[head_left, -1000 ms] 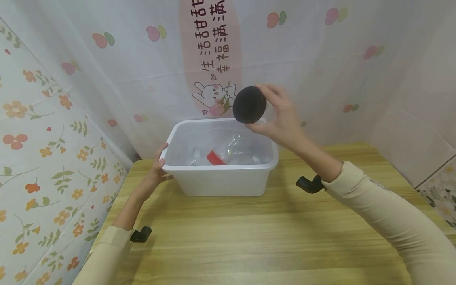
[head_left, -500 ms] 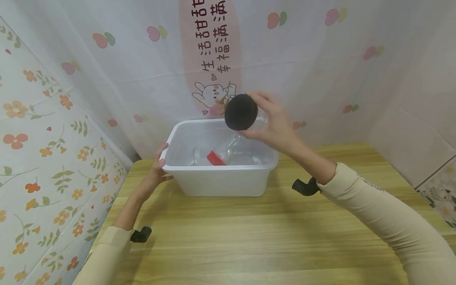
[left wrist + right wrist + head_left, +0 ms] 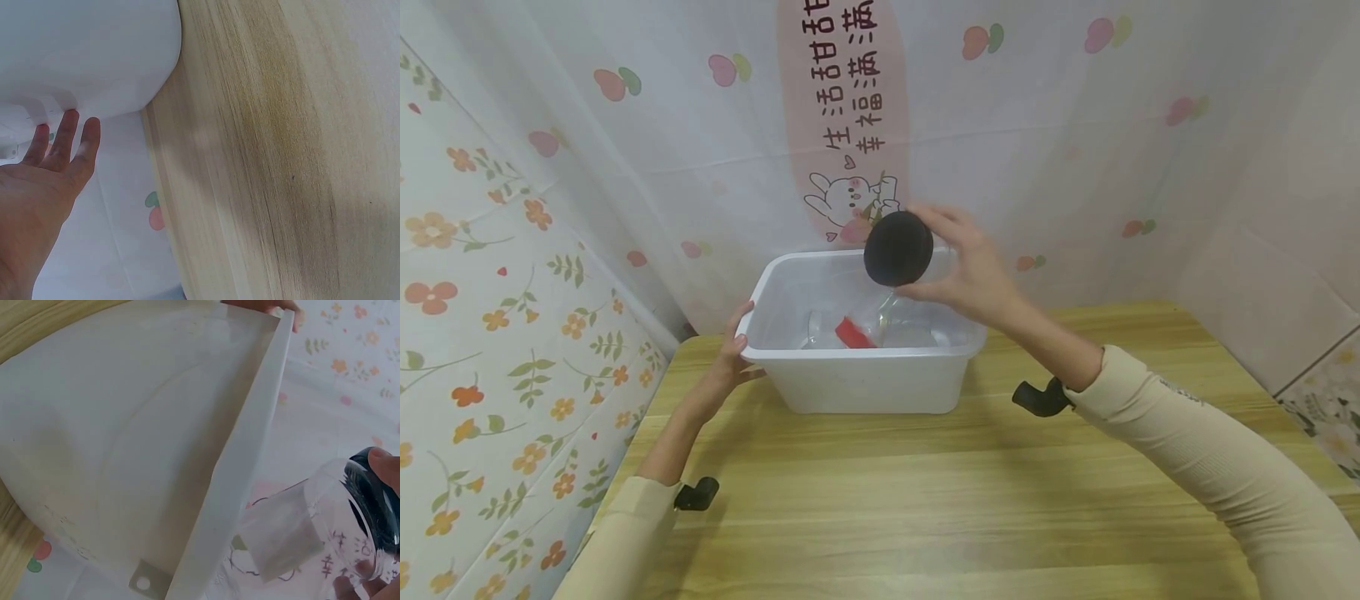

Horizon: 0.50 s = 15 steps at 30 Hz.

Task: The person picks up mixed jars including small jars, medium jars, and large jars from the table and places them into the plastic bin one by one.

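Observation:
My right hand [image 3: 973,271] holds a clear jar [image 3: 337,509] by its black lid [image 3: 898,248], above the right half of a white plastic tub [image 3: 865,383]. In the head view the lid faces me and hides most of the jar. The right wrist view shows its see-through body with a pale label, tilted beside the tub's rim. My left hand [image 3: 727,354] grips the tub's left end, thumb at the rim. From the left wrist view, several fingertips [image 3: 70,115] touch the tub's outer wall. Inside the tub lie a red piece [image 3: 853,333] and clear, glassy things.
The tub stands at the back of a wood-grain table [image 3: 880,500]. Behind it hangs a white printed curtain [image 3: 1037,150], and a flowered one [image 3: 512,333] is at the left. Black curved mounts [image 3: 1041,398] stick out at both wrists.
My right hand has moved left and down with the jar, bringing it lower over the tub. My left hand and the tub have stayed put.

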### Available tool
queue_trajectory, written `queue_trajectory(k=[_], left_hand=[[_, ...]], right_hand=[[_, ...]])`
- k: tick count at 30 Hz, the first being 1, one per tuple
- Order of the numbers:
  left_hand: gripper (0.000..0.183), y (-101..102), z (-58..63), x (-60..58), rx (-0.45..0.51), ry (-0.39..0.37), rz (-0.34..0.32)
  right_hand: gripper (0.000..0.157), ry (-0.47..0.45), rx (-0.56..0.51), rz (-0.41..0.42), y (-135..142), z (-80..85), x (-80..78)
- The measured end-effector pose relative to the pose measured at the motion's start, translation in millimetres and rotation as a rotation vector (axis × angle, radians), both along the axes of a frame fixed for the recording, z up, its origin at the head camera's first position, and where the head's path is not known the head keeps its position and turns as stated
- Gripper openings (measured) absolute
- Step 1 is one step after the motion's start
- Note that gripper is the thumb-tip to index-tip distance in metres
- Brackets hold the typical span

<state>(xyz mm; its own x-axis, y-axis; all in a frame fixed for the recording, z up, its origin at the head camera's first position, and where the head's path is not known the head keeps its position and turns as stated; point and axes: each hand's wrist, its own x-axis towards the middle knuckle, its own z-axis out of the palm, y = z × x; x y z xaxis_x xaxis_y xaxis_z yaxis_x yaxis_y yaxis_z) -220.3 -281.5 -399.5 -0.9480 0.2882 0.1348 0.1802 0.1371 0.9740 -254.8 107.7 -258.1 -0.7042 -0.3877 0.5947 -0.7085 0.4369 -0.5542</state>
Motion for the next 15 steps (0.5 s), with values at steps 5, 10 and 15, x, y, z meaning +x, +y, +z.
queue_trajectory(k=[5,10,15], left_hand=[[0.066,0.0,1.1,1.1,-0.006,0.007,0.001],[0.066,-0.1,1.7,2.0,-0.010,0.006,0.004],[0.066,-0.7,2.2,2.3,-0.007,0.014,0.002]], right_hand=[[0.094,-0.027,0.018,-0.001,-5.2,-0.3,3.3],[0.094,-0.050,0.079,0.012,-11.7,-1.9,5.6],[0.106,-0.099,0.225,-0.008,-14.6,-6.0,6.8]])
